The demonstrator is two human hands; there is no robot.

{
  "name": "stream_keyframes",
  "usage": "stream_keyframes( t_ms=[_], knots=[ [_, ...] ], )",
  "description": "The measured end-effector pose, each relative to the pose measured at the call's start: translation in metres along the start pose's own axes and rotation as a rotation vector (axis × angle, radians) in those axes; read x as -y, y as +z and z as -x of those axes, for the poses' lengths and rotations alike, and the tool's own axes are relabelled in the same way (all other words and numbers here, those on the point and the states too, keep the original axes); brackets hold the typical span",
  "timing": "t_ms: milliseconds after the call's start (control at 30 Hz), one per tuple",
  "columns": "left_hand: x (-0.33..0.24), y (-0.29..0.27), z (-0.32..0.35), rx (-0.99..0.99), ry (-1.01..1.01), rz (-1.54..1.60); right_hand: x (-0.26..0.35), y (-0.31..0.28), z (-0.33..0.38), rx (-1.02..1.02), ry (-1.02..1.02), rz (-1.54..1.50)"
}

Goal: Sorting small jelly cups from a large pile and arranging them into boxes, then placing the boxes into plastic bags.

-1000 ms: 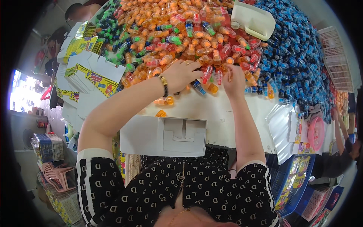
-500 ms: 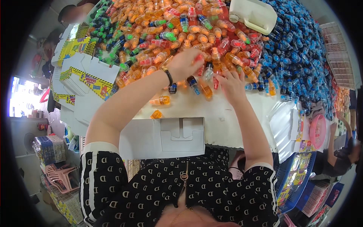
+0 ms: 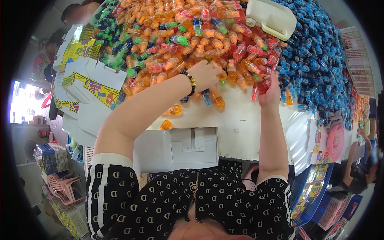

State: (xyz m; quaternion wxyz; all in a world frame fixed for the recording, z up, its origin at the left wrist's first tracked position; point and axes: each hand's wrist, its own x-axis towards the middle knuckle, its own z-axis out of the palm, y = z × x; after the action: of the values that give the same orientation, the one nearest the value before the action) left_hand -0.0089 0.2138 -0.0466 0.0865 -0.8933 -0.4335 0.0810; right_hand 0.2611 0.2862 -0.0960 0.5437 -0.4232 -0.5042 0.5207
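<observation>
A heap of small clear bottles with orange, red, green and dark blue parts (image 3: 172,48) covers the far side of the white table. My left hand (image 3: 205,76) reaches into its near edge, fingers curled down among orange and green bottles; what they grip is hidden. To the right, my right hand (image 3: 271,92) is closed around a small red bottle (image 3: 262,85). A few loose bottles lie near my left hand, among them an orange bottle (image 3: 218,101) and a dark bottle with a blue end (image 3: 206,97). Close to my body sits an open white box (image 3: 154,150).
Blue bottles (image 3: 316,64) pile up on the right. An off-white plastic jug (image 3: 272,18) lies on the heap. Flat printed cartons (image 3: 90,88) stack at left. A pink basin (image 3: 335,137) and blue crate (image 3: 312,192) stand right, near another person (image 3: 356,172).
My right hand has moved right and now grips a red bottle. My left hand has shifted slightly right and nearer; the red bottle at its fingers no longer shows there.
</observation>
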Motion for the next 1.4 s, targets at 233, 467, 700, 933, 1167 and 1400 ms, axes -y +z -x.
stream_keyframes(
  t_ms=[233, 467, 700, 933, 1167, 1400],
  knots=[
    [-0.005, 0.018, -0.01, -0.045, 0.005, -0.131, 0.031, 0.008, -0.052, -0.026, -0.503, 0.811],
    [0.014, 0.018, -0.008, -0.257, 0.049, -0.023, 0.025, 0.056, -0.077, 0.004, -0.642, 0.931],
    [0.016, -0.014, 0.011, -0.445, -0.736, 1.682, 0.037, 0.003, -0.125, -0.247, -0.228, 0.62],
    [0.009, -0.046, 0.035, -0.605, -0.802, 1.912, 0.05, 0.019, -0.15, -0.068, -0.227, 1.322],
    [-0.004, -0.074, 0.106, -0.581, -0.795, 1.803, 0.097, 0.023, -0.074, -0.028, -0.849, 1.338],
    [-0.084, -0.082, 0.164, -0.246, -0.585, 1.496, 0.149, 0.071, 0.106, 1.107, -0.843, 1.093]
  ],
)
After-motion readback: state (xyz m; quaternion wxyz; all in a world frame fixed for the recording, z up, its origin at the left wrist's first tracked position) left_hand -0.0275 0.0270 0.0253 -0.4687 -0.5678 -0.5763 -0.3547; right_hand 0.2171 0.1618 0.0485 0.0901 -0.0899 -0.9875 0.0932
